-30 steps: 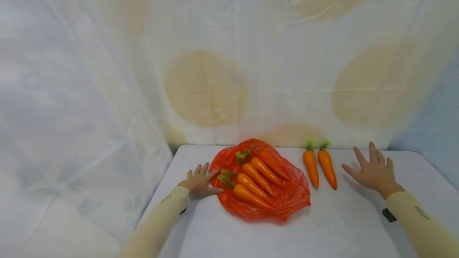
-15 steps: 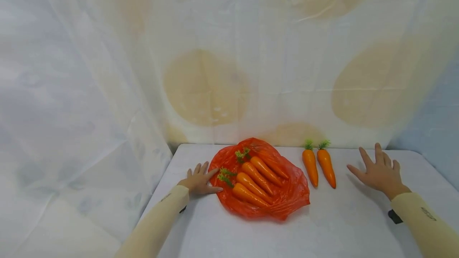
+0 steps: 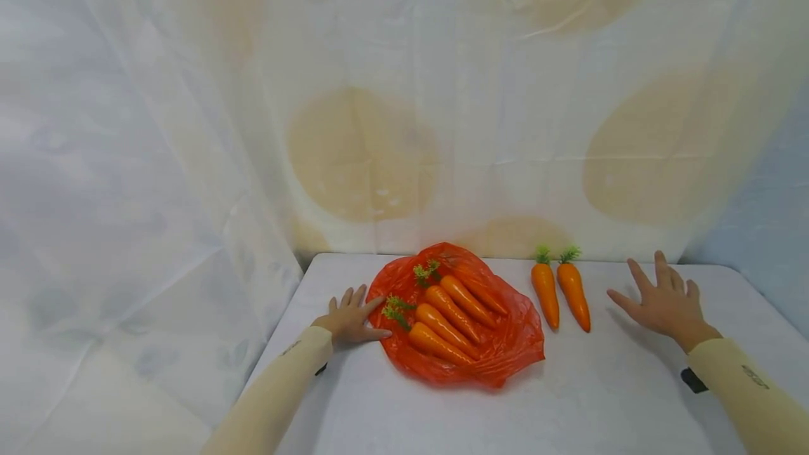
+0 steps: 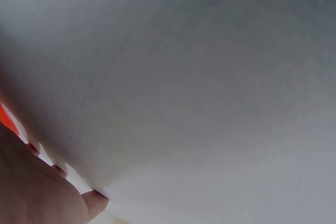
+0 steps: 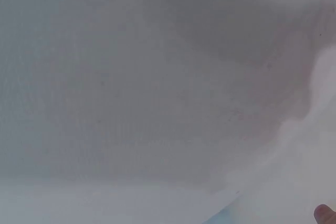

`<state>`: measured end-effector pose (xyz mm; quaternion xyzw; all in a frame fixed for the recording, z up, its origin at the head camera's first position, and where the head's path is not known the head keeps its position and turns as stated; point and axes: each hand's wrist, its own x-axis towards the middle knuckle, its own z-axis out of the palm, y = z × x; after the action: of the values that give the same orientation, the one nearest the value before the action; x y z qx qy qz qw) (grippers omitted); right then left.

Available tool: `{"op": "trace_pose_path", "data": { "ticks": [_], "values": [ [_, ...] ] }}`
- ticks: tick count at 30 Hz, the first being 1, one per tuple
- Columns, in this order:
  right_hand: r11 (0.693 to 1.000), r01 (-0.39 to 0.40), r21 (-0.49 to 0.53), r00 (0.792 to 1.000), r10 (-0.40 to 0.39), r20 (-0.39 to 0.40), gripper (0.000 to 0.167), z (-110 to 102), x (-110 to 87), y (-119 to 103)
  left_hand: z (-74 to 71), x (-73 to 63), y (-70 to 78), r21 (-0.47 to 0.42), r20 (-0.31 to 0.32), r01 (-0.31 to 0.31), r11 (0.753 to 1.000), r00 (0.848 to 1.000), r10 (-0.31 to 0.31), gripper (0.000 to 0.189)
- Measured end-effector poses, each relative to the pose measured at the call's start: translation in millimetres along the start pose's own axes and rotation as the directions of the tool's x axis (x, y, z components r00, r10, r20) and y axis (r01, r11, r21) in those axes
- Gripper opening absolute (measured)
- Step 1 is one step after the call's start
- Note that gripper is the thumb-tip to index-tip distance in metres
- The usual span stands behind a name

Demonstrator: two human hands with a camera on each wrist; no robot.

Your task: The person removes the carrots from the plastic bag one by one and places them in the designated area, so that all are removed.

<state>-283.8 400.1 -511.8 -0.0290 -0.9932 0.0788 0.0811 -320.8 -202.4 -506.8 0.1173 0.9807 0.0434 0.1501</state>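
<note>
A red plastic bag [image 3: 524, 339] lies spread on the white table, with several orange carrots [image 3: 450, 311] with green tops on it, side by side and slanted. My left hand [image 3: 350, 320] rests at the bag's left edge, fingers spread and thumb and forefinger right at the red plastic. Two more carrots [image 3: 573, 295] lie to the right of the bag, tops toward the back. My right hand [image 3: 666, 307] is to the right of these, palm down over the table with fingers spread and nothing held. In the right wrist view only a fingertip [image 5: 324, 214] shows.
The white-covered table [image 3: 588, 399] ends at the back against a pale curtain [image 3: 505, 125] with large tan dots. White sheeting [image 3: 126, 265] hangs on the left, and a bluish sheet [image 3: 765, 209] on the right.
My right hand shifted slightly right, away from the two carrots, then a little back left. The left hand, bag and carrots stay where they were.
</note>
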Motion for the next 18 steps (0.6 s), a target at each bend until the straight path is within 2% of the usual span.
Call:
{"op": "trace_pose_path", "data": {
  "ticks": [7,12,18],
  "values": [
    [1.000,0.023,0.000,1.000,-0.023,0.007,0.098,-1.7,1.9,-12.9,0.4,1.9,-4.0,-0.006,0.007,-0.002,1.000,1.000,0.002,0.095],
    [0.996,0.089,-0.008,0.996,-0.089,-0.014,0.094,-8.9,6.7,-29.0,2.5,8.0,-7.6,0.021,-0.005,-0.013,1.000,1.000,0.013,0.095],
    [0.984,0.172,-0.040,0.984,-0.174,-0.044,0.090,-13.0,8.2,-50.6,6.3,11.6,-8.9,-0.003,-0.005,-0.013,1.000,1.000,0.013,0.097]
  ]
}}
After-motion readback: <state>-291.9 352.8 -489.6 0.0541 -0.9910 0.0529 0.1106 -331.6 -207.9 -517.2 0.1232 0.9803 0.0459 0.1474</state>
